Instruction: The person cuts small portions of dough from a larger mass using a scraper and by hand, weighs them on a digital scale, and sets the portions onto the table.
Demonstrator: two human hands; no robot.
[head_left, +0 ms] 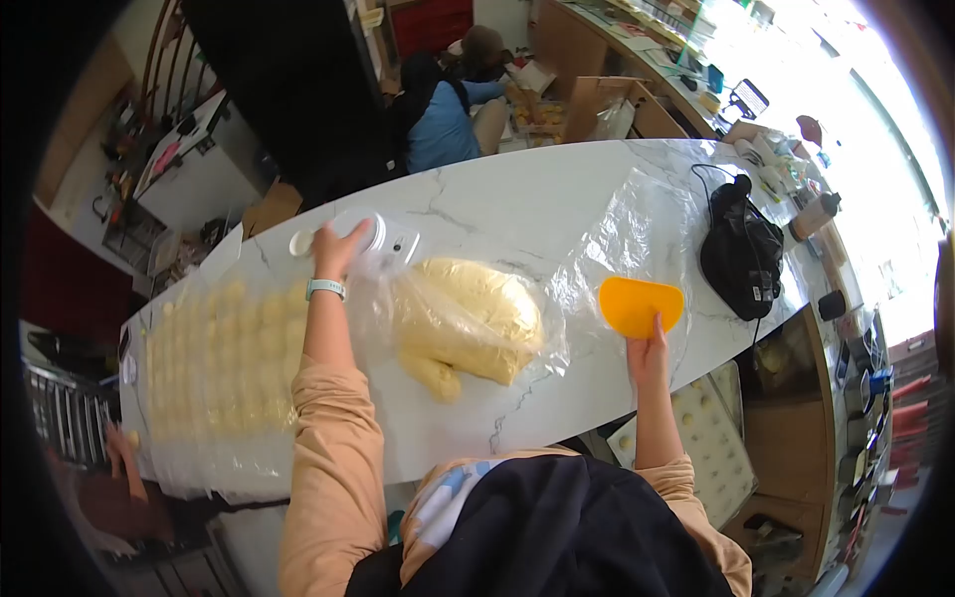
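In my right hand (pixel 649 356) is a yellow plastic dough scraper (pixel 637 304), pinched at its near edge and held over clear plastic sheeting. My left hand (pixel 336 249), with a watch at the wrist, grips the left side of a white kitchen scale (pixel 400 245); some fingertips are hidden. A small round white lid or dish (pixel 300 242) lies just left of those fingers. Between my hands a large mass of pale yellow dough (pixel 477 313) rests on the table, mostly under clear plastic. One lobe of dough (pixel 432 378) sticks out toward me.
Rows of dough pieces (pixel 229 353) lie under plastic at the left of the marble table (pixel 557 418). A black bag (pixel 741 249) and a bottle (pixel 816 214) are on the right. Below stands a tray of dough balls (pixel 701 448). Another person's hand (pixel 121 453) is at the left edge; people crouch behind.
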